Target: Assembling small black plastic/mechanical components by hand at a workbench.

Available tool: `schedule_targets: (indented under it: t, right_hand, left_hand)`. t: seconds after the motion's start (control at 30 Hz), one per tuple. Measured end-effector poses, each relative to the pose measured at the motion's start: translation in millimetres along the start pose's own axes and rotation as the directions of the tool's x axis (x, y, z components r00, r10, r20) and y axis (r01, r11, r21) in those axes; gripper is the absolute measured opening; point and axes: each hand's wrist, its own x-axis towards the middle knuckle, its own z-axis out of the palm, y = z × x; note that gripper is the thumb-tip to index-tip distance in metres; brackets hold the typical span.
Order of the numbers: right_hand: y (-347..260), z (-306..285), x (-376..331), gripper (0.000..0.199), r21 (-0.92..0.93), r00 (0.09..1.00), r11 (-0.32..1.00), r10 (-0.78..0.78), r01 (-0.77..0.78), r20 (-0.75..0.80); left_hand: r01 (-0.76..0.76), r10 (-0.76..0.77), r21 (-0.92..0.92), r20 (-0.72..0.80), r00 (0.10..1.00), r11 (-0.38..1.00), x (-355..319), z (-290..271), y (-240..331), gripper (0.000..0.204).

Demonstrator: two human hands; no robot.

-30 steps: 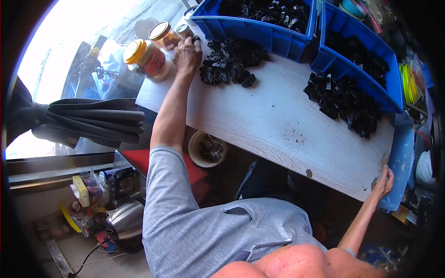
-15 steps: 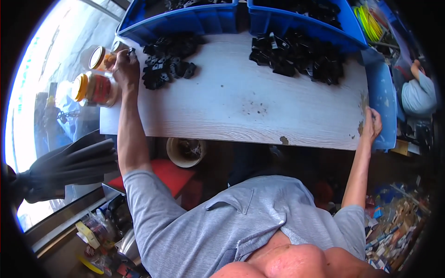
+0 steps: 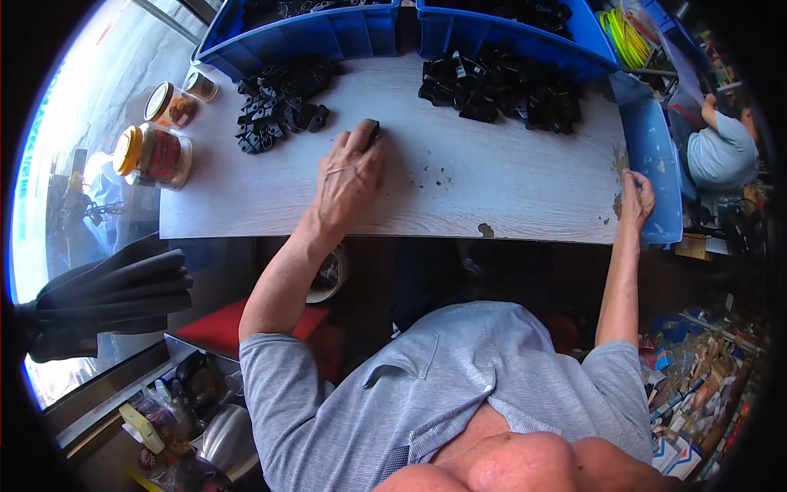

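Observation:
My left hand (image 3: pixel 351 176) is over the middle-left of the table, its fingers closed on a small black plastic part (image 3: pixel 374 130) that pokes out past the fingertips. A pile of similar black plastic parts (image 3: pixel 275 111) lies just beyond it to the left. Farther right, a second heap of black parts (image 3: pixel 504 88) sits in front of a blue bin. My right hand (image 3: pixel 638 199) is at the table's right edge, beside an upright light-blue bin (image 3: pixel 662 176). Its fingers are curled together, and whatever they may hold is hidden.
Two blue bins (image 3: pixel 303 37) with black parts stand along the back of the pale table (image 3: pixel 328 217). Jars, one a yellow-lidded jar (image 3: pixel 156 156), line its left side. A bucket (image 3: pixel 328 279) and a red surface (image 3: pixel 246 328) are below. Another person (image 3: pixel 721 152) is at far right.
My left hand has moved right from beside the jars to the table's middle-left, carrying a small black part. My right hand stays at the right edge. The view has shifted slightly.

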Motion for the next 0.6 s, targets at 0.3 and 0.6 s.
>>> schedule_targets:
  t: [0.3, 0.6]
  right_hand:
    - [-6, -2, 1, 0.029, 0.078, 0.999, 0.996, -0.032, 0.035, -0.039]
    - [-26, -7, 5, 0.025, 0.511, 0.972, 0.841, 0.232, -0.179, -0.042]
  left_hand:
    - [0.048, -0.043, -0.088, 0.055, 0.998, 0.995, 11, -5, -1, 0.046]
    - [-0.100, 0.098, 0.069, 0.023, 0.995, 0.993, 16, -2, -10, 0.036]
